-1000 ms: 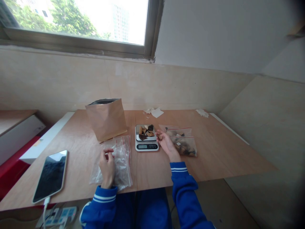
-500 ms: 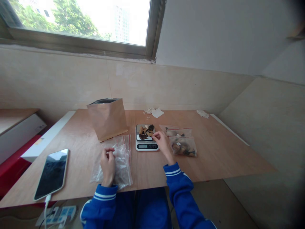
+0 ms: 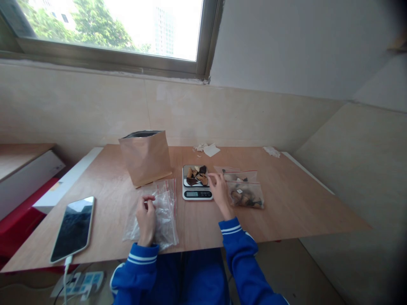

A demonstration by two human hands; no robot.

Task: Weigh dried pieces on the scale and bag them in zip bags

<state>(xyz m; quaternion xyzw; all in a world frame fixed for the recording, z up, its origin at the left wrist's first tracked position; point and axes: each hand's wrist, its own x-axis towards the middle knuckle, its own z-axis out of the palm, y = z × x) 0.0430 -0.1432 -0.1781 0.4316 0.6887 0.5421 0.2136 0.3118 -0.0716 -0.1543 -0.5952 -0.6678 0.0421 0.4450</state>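
Observation:
A white digital kitchen scale (image 3: 197,195) holds a small heap of dried brown and dark slices (image 3: 196,175) on its shiny plate. My right hand (image 3: 218,189) is at the plate's right edge, thumb and fingertips slightly apart, with nothing visible between them. My left hand (image 3: 146,218) lies over a stack of clear zip bags (image 3: 165,220), its fingers loosely curled inward and no held thing showing. Right of the scale, filled zip bags (image 3: 246,197) with similar dried slices overlap; my right hand partly covers their left side.
An upright brown paper pouch (image 3: 146,159) with its top open stands left of the scale. A tablet (image 3: 73,228) with a white charging cable (image 3: 65,275) lies at the left. Crumpled tissue and a white paper (image 3: 211,150) are at the table's back edge, another tissue (image 3: 271,151) farther right.
My right hand has drawn slightly right from the heap, leaving a brown slice on the plate's right side. My left hand stays over the clear bags. The view has shifted a little.

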